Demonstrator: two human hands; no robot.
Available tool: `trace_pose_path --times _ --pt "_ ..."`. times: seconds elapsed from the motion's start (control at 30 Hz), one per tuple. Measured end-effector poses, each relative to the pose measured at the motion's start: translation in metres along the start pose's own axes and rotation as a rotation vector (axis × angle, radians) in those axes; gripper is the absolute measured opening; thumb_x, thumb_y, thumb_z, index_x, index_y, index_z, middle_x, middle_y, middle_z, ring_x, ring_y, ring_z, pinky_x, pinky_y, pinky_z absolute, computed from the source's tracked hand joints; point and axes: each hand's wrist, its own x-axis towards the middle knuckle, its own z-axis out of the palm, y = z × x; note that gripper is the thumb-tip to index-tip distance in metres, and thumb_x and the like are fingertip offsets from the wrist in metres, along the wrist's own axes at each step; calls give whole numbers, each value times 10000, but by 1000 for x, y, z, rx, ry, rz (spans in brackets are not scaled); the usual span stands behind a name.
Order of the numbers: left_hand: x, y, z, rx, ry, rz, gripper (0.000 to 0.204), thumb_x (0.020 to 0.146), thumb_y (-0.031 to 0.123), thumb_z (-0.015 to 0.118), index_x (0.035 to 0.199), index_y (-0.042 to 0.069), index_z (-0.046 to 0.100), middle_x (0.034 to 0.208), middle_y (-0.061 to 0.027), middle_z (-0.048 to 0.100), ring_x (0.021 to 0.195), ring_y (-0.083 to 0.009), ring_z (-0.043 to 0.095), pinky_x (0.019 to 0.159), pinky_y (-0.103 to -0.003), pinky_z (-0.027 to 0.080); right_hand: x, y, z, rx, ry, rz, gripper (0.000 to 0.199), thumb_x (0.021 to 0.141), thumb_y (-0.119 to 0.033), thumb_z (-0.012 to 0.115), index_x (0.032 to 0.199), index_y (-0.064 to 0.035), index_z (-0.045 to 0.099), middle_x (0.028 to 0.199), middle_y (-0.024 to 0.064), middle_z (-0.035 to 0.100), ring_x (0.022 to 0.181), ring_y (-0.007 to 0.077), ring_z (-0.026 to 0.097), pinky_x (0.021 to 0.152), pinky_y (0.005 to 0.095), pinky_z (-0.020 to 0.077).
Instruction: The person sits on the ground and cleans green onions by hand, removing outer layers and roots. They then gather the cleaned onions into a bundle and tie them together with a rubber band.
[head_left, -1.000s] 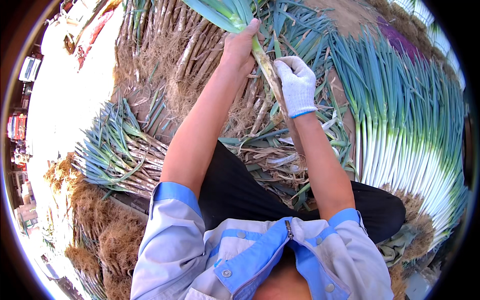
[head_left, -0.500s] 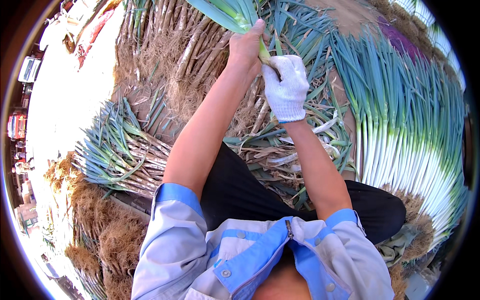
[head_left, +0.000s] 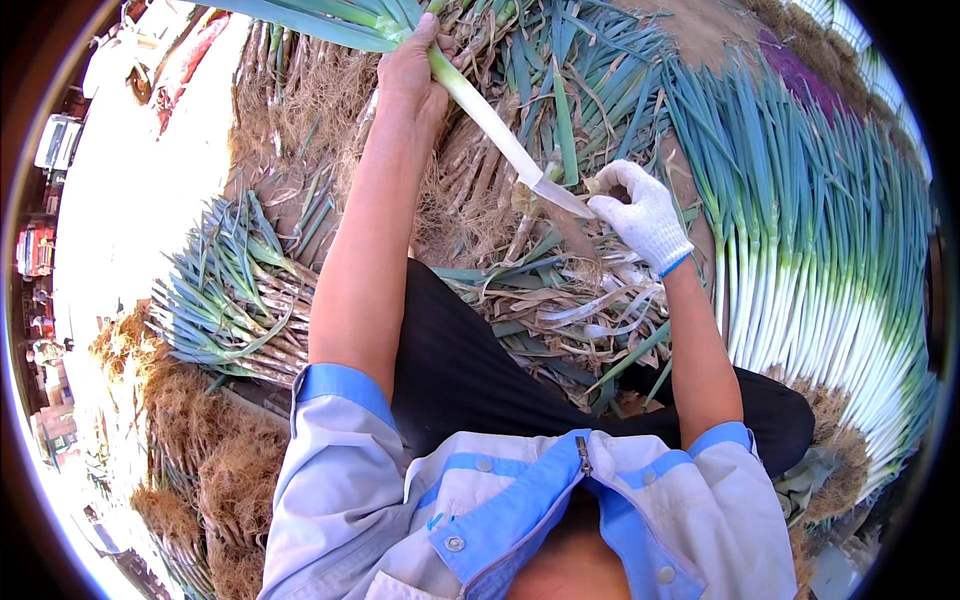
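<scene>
Head: leek [head_left: 480, 105] (both hands), trimmings-strewn ground [head_left: 560, 310]

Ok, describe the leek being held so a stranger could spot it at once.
Start from the big row of cleaned leeks on the right, then look left to the gloved right hand. The held leek slants from it up to the bare left hand, the only one lifted off the heaps.

hands: 2 | held leek [head_left: 490, 115]: 1 | white glove [head_left: 645, 215]: 1 | leek heaps: 3
</scene>
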Motion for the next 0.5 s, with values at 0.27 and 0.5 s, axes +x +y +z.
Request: trace_pose_path --times 0.27,0.5 --pt "10 1 4 -208 -222 -28 166 985 148 621 1062 32 531 782 -107 578 681 -213 549 621 -371 497 37 -35 35 862 -490 -125 694 970 -443 591 1440 27 390 1138 133 644 1094 195 597 884 319 501" --pt "34 12 -34 -93 -66 19 139 995 126 596 1043 10 539 795 -113 563 654 -210 529 600 -377 497 7 -24 43 571 -244 -77 364 992 -337 607 1093 10 652 763 42 638 707 99 565 647 259 465"
